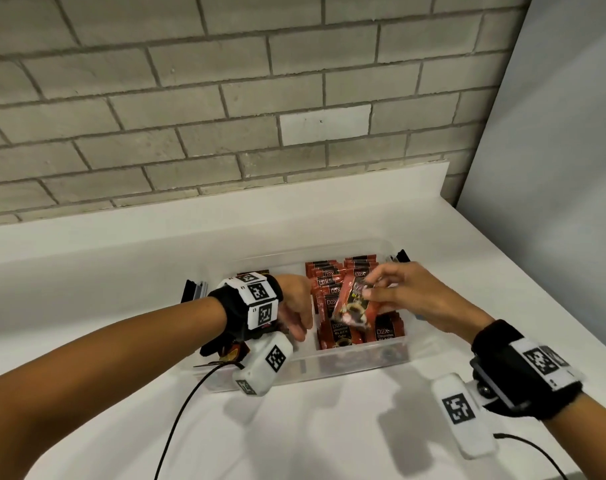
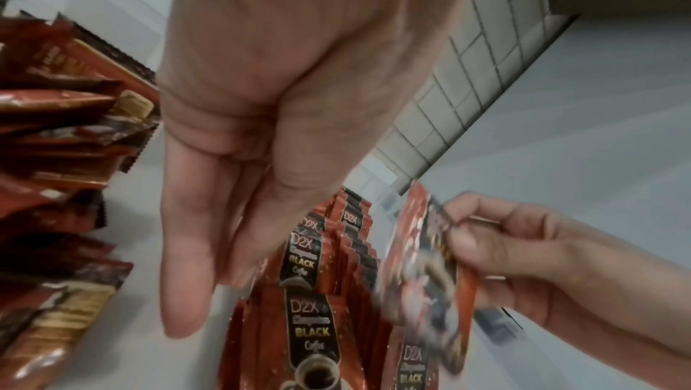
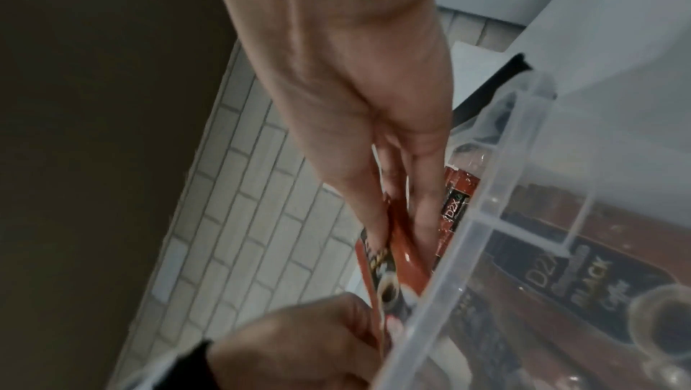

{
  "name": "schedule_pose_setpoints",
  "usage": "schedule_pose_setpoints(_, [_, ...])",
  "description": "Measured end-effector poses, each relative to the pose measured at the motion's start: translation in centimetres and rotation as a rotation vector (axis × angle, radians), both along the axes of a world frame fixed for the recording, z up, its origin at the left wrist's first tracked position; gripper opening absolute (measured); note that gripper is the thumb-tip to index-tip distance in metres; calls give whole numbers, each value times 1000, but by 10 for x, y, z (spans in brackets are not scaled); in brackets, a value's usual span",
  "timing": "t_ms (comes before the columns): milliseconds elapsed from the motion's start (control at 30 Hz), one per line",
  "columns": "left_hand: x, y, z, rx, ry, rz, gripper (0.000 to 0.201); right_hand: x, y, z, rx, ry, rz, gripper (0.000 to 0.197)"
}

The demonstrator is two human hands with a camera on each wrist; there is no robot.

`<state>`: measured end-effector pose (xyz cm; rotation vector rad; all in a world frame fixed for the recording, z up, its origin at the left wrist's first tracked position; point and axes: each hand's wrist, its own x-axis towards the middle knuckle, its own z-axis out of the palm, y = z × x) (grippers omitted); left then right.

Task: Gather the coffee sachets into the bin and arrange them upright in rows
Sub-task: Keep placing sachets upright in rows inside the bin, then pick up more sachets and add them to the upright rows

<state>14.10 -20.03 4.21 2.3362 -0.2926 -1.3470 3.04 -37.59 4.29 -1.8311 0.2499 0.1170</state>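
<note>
A clear plastic bin (image 1: 346, 367) sits on the white counter. Red "D2X Black Coffee" sachets (image 1: 329, 301) stand upright in rows in its right half (image 2: 310, 328). My right hand (image 1: 370, 289) pinches one red sachet (image 1: 351, 303) by its top edge and holds it tilted just above those rows; the sachet (image 3: 389, 278) hangs from the fingertips (image 3: 422, 219) inside the bin's rim (image 3: 467, 234). My left hand (image 1: 299, 327) hangs in the middle of the bin, left of the rows, with its fingers (image 2: 209, 234) straight, pointing down and holding nothing. Darker brown sachets (image 2: 56, 160) lie leaning in the bin's left part.
The bin has black clip handles at both ends (image 1: 192, 289). A brick wall (image 1: 225, 116) rises behind the counter's raised back edge, and a grey panel (image 1: 554, 168) stands at the right. Cables trail from both wrist cameras across the counter (image 1: 177, 427).
</note>
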Motion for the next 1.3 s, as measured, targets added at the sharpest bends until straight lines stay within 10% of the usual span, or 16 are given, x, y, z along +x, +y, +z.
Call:
schedule_pose_setpoints(267, [5,7,-19,-153,108,234,38,29,38,-19,-887,50,703,11])
schedule_pose_setpoints(500, [8,11,-26,-252,188,283,32,40,54,-18,-1394,-115,815,21])
schedule_pose_setpoints(933, [3,9,-28,-362,176,311,40,52,48,-25,-1302,-162,513,56])
schedule_pose_setpoints(1167, [0,17,-28,-230,28,115,13,53,49,-26,-1410,-31,456,64])
schedule_pose_setpoints(1300, [-7,15,-26,-79,45,-83,36,54,50,-24,-1436,-30,455,59])
